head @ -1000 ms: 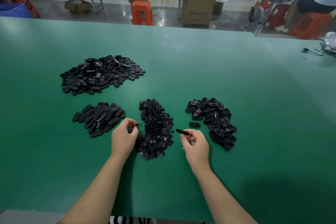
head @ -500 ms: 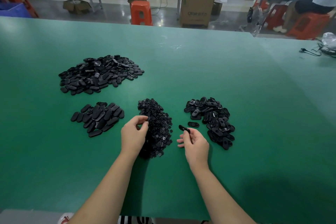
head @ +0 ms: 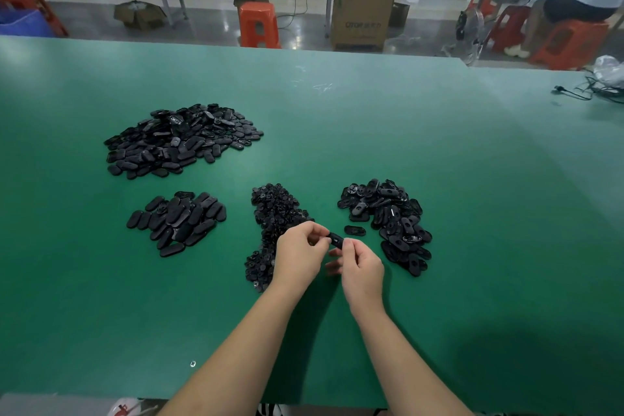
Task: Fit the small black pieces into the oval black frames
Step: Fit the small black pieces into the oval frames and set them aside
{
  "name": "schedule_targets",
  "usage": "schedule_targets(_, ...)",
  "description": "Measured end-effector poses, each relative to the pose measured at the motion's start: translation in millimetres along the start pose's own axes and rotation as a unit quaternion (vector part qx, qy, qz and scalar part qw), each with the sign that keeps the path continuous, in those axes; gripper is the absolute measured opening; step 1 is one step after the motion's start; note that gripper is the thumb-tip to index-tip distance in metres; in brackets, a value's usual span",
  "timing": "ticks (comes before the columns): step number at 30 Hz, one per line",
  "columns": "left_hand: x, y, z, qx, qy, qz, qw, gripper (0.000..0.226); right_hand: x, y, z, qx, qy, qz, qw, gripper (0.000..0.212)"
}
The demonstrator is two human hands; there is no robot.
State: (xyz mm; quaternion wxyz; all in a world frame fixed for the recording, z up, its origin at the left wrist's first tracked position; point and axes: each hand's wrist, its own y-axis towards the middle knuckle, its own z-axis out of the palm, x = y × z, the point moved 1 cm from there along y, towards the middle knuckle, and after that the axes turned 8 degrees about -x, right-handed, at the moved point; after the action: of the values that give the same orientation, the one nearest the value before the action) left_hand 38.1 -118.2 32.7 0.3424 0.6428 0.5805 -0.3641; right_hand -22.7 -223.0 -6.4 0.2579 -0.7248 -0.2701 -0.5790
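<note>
We see one oval frame [head: 336,240] held between the two hands, just above the green table [head: 439,179]. The left hand [head: 299,258] pinches its left end with curled fingertips, and the right hand [head: 361,268] pinches its right end between thumb and forefinger. Whether a small piece sits in it, we cannot tell. Both forearms reach in from the near edge, hands meeting over the pile of small pieces [head: 273,213]. A single frame [head: 354,230] lies just beyond, beside the frame pile [head: 388,219] on the right. Two more dark piles [head: 179,138] [head: 177,221] lie to the left. Far off stand an orange stool [head: 258,24] and a cardboard box [head: 363,15].
</note>
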Motion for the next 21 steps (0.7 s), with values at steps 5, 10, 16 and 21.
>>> schedule_targets(5, -2.5, -1.7, 6.4, -0.002, 0.027, -0.005, 1.000, 0.016, 0.1, 0.3, -1.2, -0.004, -0.030, -0.031, 0.999, 0.033)
schedule_targets(10, -3.3, -3.2, 9.5, -0.014, 0.015, -0.014, 1.000, 0.015, -0.6, 1.7, -0.9, -0.006, -0.031, -0.035, 0.999, 0.031)
schedule_targets(16, -4.1, -3.7, 11.5, -0.022, -0.003, -0.026, 0.999, 0.013, 1.0, 1.0, -1.8, -0.013, -0.036, -0.041, 0.998, 0.031)
schedule_targets(21, -6.8, -2.7, 11.0, -0.023, 0.015, -0.028, 0.999, 0.013, 3.5, 0.0, -2.3, -0.011, -0.027, -0.039, 0.999, 0.031)
